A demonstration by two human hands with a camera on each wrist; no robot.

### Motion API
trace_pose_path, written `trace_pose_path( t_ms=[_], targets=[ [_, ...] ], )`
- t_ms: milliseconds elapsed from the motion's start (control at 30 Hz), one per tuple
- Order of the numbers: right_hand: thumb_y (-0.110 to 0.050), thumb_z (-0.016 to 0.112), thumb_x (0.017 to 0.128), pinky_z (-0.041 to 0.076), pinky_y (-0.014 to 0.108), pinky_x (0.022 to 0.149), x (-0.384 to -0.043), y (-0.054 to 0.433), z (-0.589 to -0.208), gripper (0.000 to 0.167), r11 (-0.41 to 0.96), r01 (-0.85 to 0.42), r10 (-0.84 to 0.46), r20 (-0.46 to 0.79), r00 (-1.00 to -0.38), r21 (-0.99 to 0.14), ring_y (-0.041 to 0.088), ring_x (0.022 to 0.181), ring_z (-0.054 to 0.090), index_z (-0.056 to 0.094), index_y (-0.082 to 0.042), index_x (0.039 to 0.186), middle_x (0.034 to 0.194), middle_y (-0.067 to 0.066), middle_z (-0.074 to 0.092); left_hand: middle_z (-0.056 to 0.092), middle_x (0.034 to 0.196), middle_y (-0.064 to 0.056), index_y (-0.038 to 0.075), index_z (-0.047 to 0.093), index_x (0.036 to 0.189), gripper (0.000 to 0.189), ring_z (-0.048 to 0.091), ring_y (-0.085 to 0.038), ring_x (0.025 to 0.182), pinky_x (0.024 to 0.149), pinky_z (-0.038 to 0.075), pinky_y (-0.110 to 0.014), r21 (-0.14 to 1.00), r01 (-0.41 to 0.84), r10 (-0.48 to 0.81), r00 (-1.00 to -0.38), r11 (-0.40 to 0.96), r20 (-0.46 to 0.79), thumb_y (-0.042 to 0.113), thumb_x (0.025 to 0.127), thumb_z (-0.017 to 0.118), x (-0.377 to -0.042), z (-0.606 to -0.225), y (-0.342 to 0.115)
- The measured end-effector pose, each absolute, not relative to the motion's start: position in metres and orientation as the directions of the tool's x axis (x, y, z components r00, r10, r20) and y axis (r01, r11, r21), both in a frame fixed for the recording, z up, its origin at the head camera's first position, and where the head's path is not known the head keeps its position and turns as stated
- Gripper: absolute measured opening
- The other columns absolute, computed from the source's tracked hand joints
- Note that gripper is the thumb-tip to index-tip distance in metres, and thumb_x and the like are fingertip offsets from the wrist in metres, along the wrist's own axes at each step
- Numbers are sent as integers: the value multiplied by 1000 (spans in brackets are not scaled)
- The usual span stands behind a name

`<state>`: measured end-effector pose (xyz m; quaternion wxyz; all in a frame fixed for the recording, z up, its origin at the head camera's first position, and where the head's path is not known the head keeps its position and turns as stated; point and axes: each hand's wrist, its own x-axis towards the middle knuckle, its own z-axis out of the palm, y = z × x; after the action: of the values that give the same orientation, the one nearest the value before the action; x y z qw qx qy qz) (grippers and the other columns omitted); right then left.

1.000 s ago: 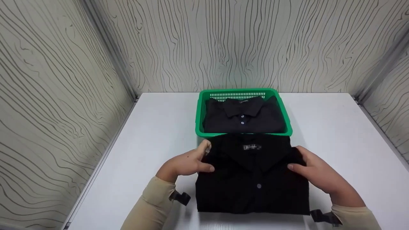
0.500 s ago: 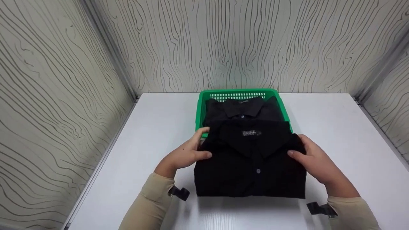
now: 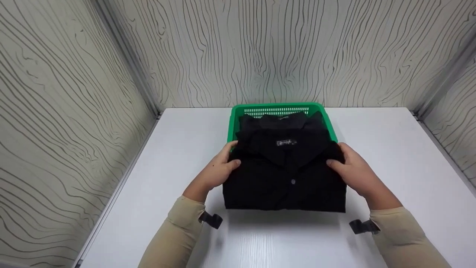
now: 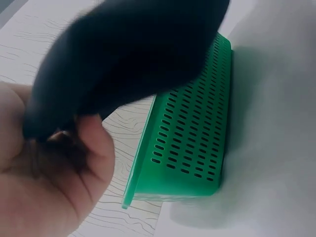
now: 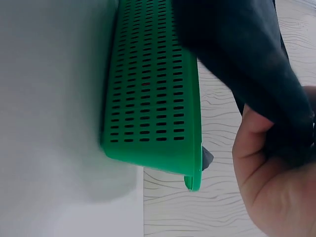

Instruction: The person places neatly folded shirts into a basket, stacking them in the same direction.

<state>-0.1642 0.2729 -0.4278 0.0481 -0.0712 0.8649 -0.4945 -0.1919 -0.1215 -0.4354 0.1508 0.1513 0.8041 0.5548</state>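
Note:
A folded black shirt (image 3: 282,186) with a collar, a label and one pale button showing is held up level by both hands. My left hand (image 3: 215,171) grips its left edge, thumb on top and fingers beneath. At the right edge my right hand (image 3: 357,173) pinches the cloth the same way. The shirt's far part overlaps the near side of a green basket (image 3: 231,123). Inside the basket lies another dark folded shirt (image 3: 271,122), its collar and label visible. In both wrist views the held shirt (image 4: 123,54) hangs above the basket's rim level.
The basket stands on a white table (image 3: 186,149) near the back wall (image 3: 238,56), which has a wood-grain pattern. A similar wall (image 3: 63,111) rises on the left. Small black wrist cameras (image 3: 212,220) are strapped to both sleeves.
Both hands have carried the folded shirt forward, from in front of the basket to over its near part. More of the shirt in the basket is now covered.

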Motion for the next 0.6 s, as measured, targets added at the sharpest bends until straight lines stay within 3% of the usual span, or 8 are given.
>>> trace_pose_path(
  t_ms=[167, 600],
  targets=[
    [-21, 55, 103, 41, 61, 101, -179, 268, -421, 53, 527, -44, -135, -32, -990, -849, 40, 124, 49, 35, -1, 148, 145, 25, 45, 27, 163, -8, 25, 27, 159, 57, 25, -23, 148, 117, 25, -51, 933, 77, 341, -939, 352, -51, 18, 106, 48, -201, -435, -116],
    [-20, 53, 104, 42, 62, 101, -214, 264, -415, 54, 587, -14, -89, -46, -995, -809, 42, 123, 51, 34, 0, 150, 143, 27, 46, 32, 162, -8, 21, 30, 159, 54, 26, -22, 149, 117, 26, -49, 900, 81, 228, -974, 428, -20, 23, 108, 47, -224, -431, -102]
  ],
)
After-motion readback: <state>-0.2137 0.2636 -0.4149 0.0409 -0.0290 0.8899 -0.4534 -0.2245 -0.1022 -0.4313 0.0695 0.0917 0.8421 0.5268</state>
